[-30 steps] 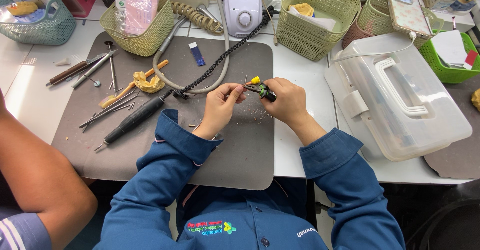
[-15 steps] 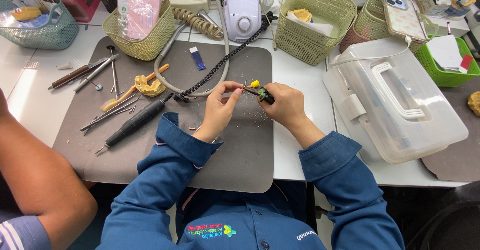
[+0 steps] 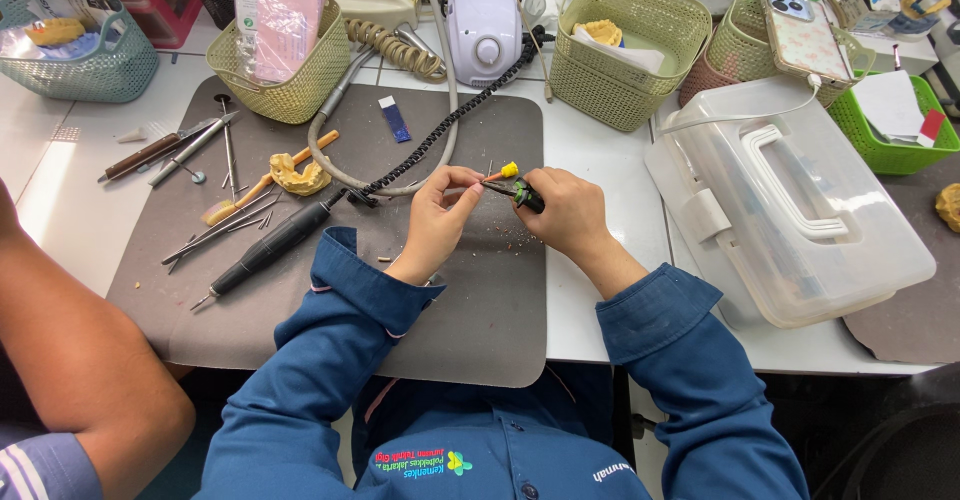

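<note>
My right hand grips a small dark tool with a green band and a yellow tip, held just above the grey work mat. My left hand pinches a tiny pale piece against the tool's thin metal end; what the piece is I cannot make out. Both hands meet over the middle of the mat, with blue sleeves reaching back toward me.
A black handpiece on a coiled cable lies left of my hands, beside a yellowish dental cast and several metal instruments. Woven baskets and a white motor unit stand behind. A clear plastic case sits right. Another person's arm is at the left.
Both hands stay together at the same spot on the mat; only slight finger shifts around the tool show.
</note>
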